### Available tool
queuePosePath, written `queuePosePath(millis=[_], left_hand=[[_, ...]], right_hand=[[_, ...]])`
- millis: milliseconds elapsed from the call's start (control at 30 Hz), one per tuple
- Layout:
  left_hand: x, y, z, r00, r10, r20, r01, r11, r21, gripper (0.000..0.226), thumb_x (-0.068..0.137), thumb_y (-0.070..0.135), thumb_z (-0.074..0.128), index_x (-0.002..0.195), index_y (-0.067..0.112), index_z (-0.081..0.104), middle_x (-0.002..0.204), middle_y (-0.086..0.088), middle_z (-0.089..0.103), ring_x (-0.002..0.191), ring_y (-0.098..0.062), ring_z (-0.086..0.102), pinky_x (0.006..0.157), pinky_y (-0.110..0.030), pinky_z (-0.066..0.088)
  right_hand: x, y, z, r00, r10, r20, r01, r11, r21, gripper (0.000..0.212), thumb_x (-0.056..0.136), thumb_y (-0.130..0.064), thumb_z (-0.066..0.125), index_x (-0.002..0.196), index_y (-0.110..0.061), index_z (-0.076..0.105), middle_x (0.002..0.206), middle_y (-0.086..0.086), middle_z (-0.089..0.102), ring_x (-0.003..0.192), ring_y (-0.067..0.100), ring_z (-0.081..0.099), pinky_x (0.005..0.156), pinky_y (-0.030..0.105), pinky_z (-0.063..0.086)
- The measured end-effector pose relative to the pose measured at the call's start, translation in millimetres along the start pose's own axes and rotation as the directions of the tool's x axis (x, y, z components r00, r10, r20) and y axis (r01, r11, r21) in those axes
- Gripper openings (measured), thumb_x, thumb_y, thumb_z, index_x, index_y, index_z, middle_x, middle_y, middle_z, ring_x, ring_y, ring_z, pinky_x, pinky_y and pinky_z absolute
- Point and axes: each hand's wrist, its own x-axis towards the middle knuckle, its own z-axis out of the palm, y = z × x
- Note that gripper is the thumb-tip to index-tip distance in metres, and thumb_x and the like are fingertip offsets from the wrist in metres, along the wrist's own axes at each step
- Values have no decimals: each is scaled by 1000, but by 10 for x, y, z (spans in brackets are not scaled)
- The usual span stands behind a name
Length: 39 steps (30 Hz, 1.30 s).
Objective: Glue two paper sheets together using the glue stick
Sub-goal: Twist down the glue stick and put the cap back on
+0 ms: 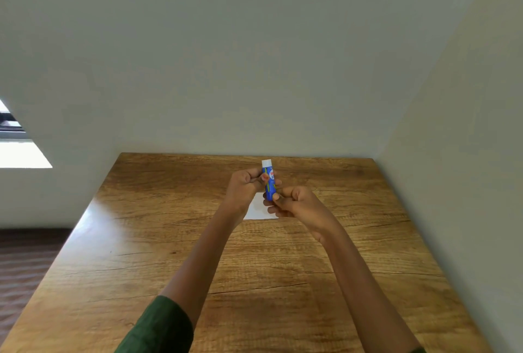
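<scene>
- Holding glue stick [270,189] above paper [256,211]: you are probably handling light, stiff plastic.
- Left hand [243,187] is curling fingers round the barrel; right hand [297,204] is pinching the base.

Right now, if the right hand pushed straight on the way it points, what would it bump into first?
Probably the left hand: the right hand pinches the glue stick at its lower end, and the left grips it just beyond. Depth unclear.
</scene>
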Motion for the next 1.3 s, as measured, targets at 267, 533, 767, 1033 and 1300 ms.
queuePosePath(millis=[267, 533, 767, 1033, 1300], left_hand=[[-22, 23, 92, 1000, -8, 0, 8, 1000, -21, 16, 91, 2, 52, 98, -3, 66, 77, -5, 71, 71, -7, 69, 68, -16, 53], [39, 98, 55, 999, -15, 45, 17, 999, -43, 17, 93, 6, 50, 95, 6, 67, 84, -7, 73, 78, -15, 69, 73, -24, 55], [50, 99, 62, 999, -15, 31, 16, 1000, -19, 17, 92, 4, 50, 94, 4, 67, 81, -3, 73, 75, -11, 69, 69, -19, 53], [73, 127, 65, 999, -49, 17, 50, 997, -60, 17, 91, 1, 50, 96, 0, 67, 76, -3, 73, 73, -13, 70, 68, -24, 57], [95, 106, 42, 998, -49, 50, 51, 998, -43, 19, 93, 6, 51, 87, 7, 69, 78, 0, 74, 70, -13, 67, 62, -20, 53]], right_hand=[[-27, -92, 90, 918, -126, -376, 38, 972, -232, 16, 65, -23, 81, 63, -10, 72, 63, 7, 71, 58, 24, 67, 62, 37, 56], [6, -17, -14, 1000, 7, -28, -4, 995, 100, 33, 89, -35, 60, 109, -10, 66, 97, 6, 72, 86, 14, 69, 80, 30, 55], [6, -29, -28, 998, 49, 41, -59, 949, 310, 22, 94, -20, 54, 99, -4, 68, 89, 8, 74, 80, 15, 71, 72, 24, 57], [60, -19, 114, 988, 64, -143, -26, 967, 253, 35, 79, -26, 74, 107, -7, 61, 97, 8, 71, 84, 19, 71, 71, 29, 58], [43, -43, 24, 988, 71, 136, -121, 905, 407, 33, 100, -27, 40, 107, -6, 64, 100, 11, 72, 88, 21, 71, 82, 32, 54]])
